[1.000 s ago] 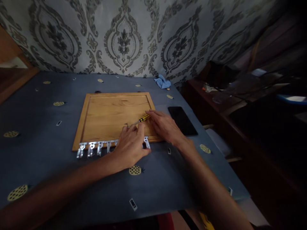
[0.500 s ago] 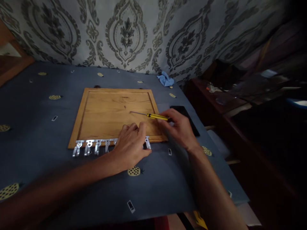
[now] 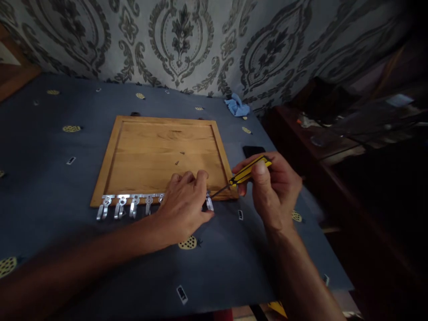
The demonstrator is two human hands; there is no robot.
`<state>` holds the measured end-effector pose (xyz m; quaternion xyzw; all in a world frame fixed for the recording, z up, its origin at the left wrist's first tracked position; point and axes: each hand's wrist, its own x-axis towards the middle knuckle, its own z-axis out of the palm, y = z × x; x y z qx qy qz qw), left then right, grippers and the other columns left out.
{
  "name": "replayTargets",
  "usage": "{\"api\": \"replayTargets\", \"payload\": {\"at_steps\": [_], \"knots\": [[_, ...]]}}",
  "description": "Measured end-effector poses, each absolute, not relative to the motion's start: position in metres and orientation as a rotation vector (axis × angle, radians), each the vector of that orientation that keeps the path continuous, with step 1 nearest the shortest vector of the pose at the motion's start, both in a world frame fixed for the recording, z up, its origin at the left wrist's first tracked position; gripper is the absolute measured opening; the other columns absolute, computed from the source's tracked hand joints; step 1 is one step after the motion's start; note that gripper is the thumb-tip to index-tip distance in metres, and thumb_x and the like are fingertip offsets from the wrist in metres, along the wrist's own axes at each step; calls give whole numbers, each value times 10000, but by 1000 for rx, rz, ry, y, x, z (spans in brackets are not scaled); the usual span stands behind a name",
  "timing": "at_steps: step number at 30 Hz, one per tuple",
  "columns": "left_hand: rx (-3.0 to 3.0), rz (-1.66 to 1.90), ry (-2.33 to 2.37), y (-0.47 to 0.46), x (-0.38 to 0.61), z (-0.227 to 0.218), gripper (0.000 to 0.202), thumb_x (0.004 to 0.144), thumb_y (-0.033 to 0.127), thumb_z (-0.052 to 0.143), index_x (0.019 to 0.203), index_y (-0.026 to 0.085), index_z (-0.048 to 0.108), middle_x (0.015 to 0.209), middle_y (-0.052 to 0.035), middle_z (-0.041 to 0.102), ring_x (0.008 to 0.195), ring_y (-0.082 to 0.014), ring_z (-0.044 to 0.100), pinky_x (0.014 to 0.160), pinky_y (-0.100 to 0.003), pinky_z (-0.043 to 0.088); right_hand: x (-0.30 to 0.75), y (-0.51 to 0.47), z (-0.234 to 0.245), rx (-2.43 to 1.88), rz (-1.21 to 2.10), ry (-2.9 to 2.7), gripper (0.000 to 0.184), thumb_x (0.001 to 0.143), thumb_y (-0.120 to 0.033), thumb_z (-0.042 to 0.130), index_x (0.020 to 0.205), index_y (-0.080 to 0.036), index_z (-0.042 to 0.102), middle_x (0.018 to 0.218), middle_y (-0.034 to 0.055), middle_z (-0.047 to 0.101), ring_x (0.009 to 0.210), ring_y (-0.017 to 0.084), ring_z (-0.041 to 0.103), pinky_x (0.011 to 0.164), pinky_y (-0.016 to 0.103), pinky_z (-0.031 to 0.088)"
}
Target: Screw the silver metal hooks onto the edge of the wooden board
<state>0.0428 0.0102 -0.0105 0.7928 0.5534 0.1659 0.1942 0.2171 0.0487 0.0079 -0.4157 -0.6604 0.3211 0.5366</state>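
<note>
A framed wooden panel [image 3: 157, 142] lies flat on the table, a metal hook rail [image 3: 135, 201] along its near edge. My left hand [image 3: 185, 203] is closed over the right part of the rail, fingertips on the panel and thumb at the near side, hiding several hooks. My right hand [image 3: 276, 187] grips a yellow-and-black screwdriver [image 3: 249, 171]. Its shaft slants down to the left, and the tip is at the rail's right end; whether it touches a screw I cannot tell. Two small screws, one [image 3: 182, 153] and another [image 3: 177, 162], lie loose on the panel.
A blue-grey patterned cloth [image 3: 110, 267] covers the table. Beyond the panel lies a crumpled blue cloth [image 3: 237, 106]. A dark flat object [image 3: 253, 151] sits behind my right hand. Dark red furniture [image 3: 301, 147] stands along the right side, and patterned fabric [image 3: 180, 40] hangs at the back.
My right hand has moved right and turned the screwdriver, bringing its tip from above the panel's middle down to the rail's right end. A second screw now shows on the panel. My left hand stays put.
</note>
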Motion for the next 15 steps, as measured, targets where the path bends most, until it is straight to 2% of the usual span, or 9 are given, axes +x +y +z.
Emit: {"api": "replayTargets", "payload": {"at_steps": [15], "knots": [[2219,421,1559,12,43,-9,508,770,323,757,1151,179,454,1042,-77,679,1063,-303,596,916,-438,411,214,44,8,-961,707,-1661,272,960,-458,584,885,-211,670,833,23,731,473,81,601,411,228,471]]}}
